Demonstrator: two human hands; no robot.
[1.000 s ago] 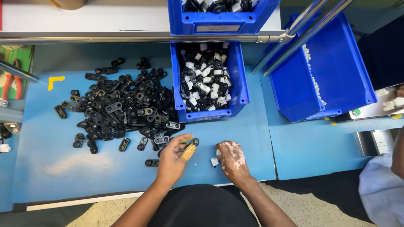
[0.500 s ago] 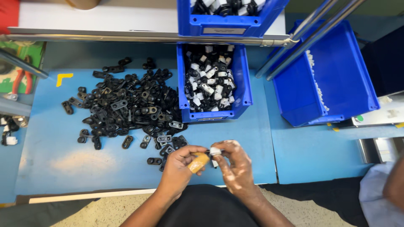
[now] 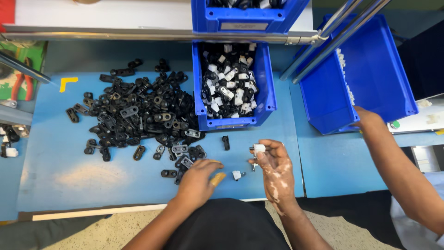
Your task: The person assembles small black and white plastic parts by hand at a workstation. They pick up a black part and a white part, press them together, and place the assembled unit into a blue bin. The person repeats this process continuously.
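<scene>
Pliers with red handles point(image 3: 19, 85) are lying at the far left edge beside a green tray, and a few stray black parts are sitting below them on the blue mat point(image 3: 55, 176) that is covering the bench. Moving right, a large loose heap of black plastic clips point(image 3: 138, 115) is spreading over the mat, which suggests most of the stock is still waiting to be handled. The left hand point(image 3: 199, 178) is resting palm down at the near edge of that heap, fingers curled around a small tan piece point(image 3: 217, 178), touching the nearest clips. Just beside it a small white part point(image 3: 237, 175) is lying on the mat. The right hand point(image 3: 276, 169) is lifting slightly above the mat, pinching a small white cap piece point(image 3: 259, 148) between thumb and fingertips. Behind the hands a small blue bin point(image 3: 231, 121) is holding a good many black-and-white assembled pieces, so I judge a fair share is done already while the heap is far from used up. A second blue bin is sitting on a metal rail above it. Farther right, a larger tilted blue bin point(image 3: 370, 74) is holding white bits along one wall, and another person's hand point(image 3: 367, 119) is reaching to its front lip; bare floor is showing below the bench
</scene>
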